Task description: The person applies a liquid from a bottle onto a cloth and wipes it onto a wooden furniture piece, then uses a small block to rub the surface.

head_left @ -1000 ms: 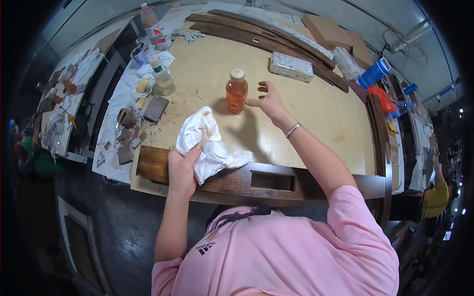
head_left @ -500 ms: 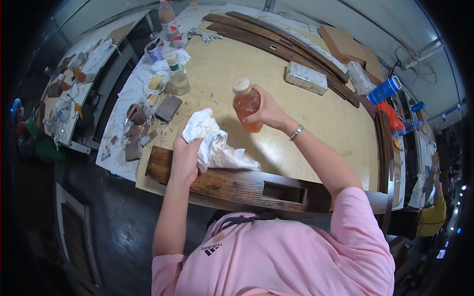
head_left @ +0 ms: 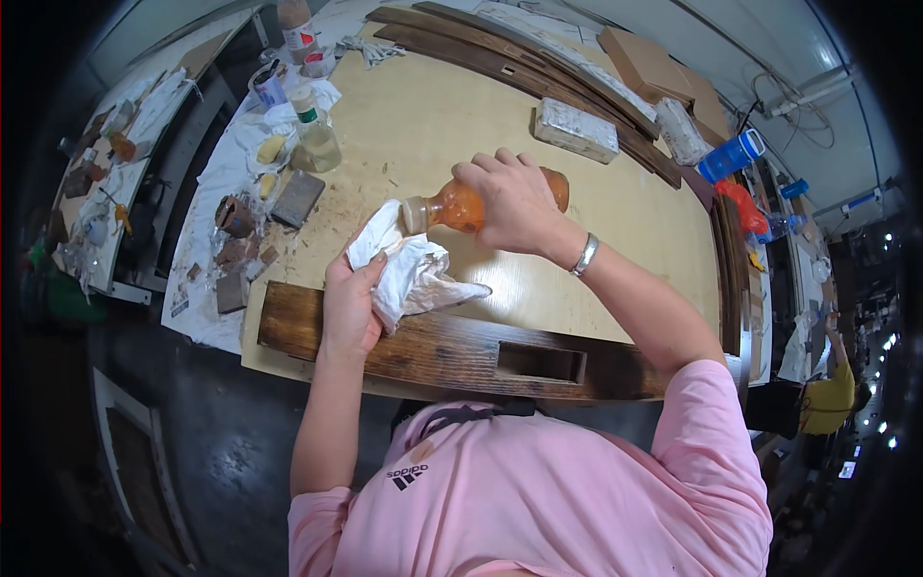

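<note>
My right hand (head_left: 519,200) is wrapped round a plastic bottle (head_left: 456,207) of orange-brown liquid, tipped on its side with its mouth toward the left. The pale cap or neck end touches the white cloth (head_left: 411,273); I cannot tell whether the cap is on. My left hand (head_left: 352,303) grips that cloth, its fingers closed on the left side of the bundle. Below the cloth lies a dark-stained wooden board (head_left: 433,351) with a rectangular slot (head_left: 540,363), along the table's near edge. The cloth's lower part rests on or just over the board.
Left on the table (head_left: 404,125) stand a clear bottle with a green label (head_left: 315,139), a dark sanding block (head_left: 298,199) and a brown-stained cup (head_left: 235,216). Long dark boards (head_left: 519,72) and a wrapped white block (head_left: 577,130) lie at the back. A person in yellow (head_left: 825,399) is far right.
My right hand has tipped the bottle from upright to sideways, bringing its mouth left against the cloth. My left hand still holds the cloth. The whole view has shifted slightly.
</note>
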A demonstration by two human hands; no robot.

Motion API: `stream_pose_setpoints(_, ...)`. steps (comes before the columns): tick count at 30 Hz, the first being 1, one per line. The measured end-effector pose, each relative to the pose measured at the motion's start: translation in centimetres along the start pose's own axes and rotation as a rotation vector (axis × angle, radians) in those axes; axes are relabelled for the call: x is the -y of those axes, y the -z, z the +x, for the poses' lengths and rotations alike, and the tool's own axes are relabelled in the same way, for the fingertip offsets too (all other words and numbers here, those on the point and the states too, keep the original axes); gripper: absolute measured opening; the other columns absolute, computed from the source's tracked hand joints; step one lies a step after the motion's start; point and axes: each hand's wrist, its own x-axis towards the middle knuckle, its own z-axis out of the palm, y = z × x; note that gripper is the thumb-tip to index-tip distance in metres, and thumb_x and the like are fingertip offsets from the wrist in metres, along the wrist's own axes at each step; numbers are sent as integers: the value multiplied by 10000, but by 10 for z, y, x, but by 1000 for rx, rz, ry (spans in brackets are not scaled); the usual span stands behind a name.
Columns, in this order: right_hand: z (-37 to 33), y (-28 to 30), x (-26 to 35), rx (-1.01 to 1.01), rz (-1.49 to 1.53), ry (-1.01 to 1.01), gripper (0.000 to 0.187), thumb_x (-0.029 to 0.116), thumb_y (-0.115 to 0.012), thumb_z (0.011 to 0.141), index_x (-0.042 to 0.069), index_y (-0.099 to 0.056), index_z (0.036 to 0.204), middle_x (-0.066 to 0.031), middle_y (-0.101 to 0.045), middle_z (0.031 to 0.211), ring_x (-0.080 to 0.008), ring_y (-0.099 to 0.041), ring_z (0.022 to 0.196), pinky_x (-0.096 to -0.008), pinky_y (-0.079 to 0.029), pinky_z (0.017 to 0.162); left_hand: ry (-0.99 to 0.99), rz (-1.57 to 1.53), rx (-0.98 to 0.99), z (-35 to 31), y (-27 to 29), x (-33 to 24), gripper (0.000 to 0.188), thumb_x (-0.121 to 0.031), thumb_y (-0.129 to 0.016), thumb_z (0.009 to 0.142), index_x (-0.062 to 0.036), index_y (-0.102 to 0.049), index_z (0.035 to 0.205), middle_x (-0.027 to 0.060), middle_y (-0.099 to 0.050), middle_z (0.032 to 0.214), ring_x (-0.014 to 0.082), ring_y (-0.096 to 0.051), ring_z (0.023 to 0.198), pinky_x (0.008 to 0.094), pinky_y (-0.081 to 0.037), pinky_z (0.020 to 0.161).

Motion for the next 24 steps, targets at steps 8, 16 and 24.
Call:
stream_pose_setpoints(8, 3, 5, 5, -62, -76, 37, 437, 78, -694, 601, 96, -614, 1030, -74, -609, 912, -278, -581, 875, -373, -420, 768, -69, -14, -33, -9, -1, 1, 390, 48, -476, 949, 82, -495, 1338, 180, -613, 1272, 242, -642, 1113, 355, -522, 961)
stream_pose_setpoints(16, 6, -7, 14, -20, 141, -33, 580, 128, -797, 580, 102, -602, 1125, -71, -643, 1025, -261, -605, 984, -373, -457, 861, -75, 6, -81, -28, 15, -5, 379, 35, -508, 940, 83, -517, 1316, 166, -640, 1229, 229, -651, 1087, 344, -523, 946)
stream_pose_setpoints(24, 21, -107, -42, -309, 1393, -480, 671, -99, -802, 609, 58, -551, 1212, -42, -645, 1112, -179, -607, 1064, -333, -484, 982, -494, 264, -414, -103, 68, -89, 394, -8, -557, 920, 110, -517, 1295, 207, -627, 1233, 266, -675, 1039, 370, -553, 908)
